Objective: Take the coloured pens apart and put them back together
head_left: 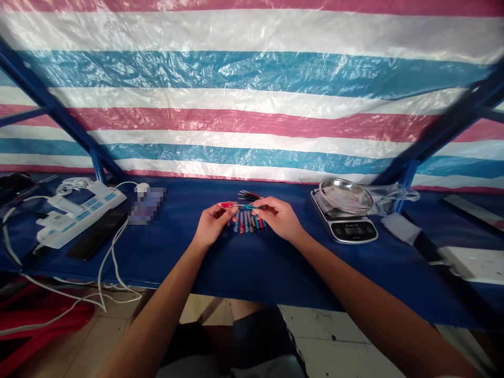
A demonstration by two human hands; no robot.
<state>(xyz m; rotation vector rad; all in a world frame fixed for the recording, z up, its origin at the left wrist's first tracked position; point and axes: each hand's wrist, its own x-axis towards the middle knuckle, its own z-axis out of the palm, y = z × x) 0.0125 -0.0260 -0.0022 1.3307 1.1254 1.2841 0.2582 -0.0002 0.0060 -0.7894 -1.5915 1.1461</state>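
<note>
Pens, assorted: a row of coloured plastic pens (pixel 249 223) lies on the bench directly beneath and between the hands, with a small bunch of thin dark pen refills (pixel 248 195) just beyond. Bench: covered in dark blue cloth (pixel 220 273), backed by a pink, white and blue striped tarpaulin (pixel 252 73). A digital kitchen scale (pixel 354 231) carrying a steel bowl (pixel 344 193) stands to the right, a white power strip (pixel 82 212) to the left. Left hand (pixel 214 226): fingers closed, pinching a red pen piece (pixel 225 205). Right hand (pixel 277 218): fingers closed, pinching a teal-and-black pen (pixel 254 207), close to the red piece.
</note>
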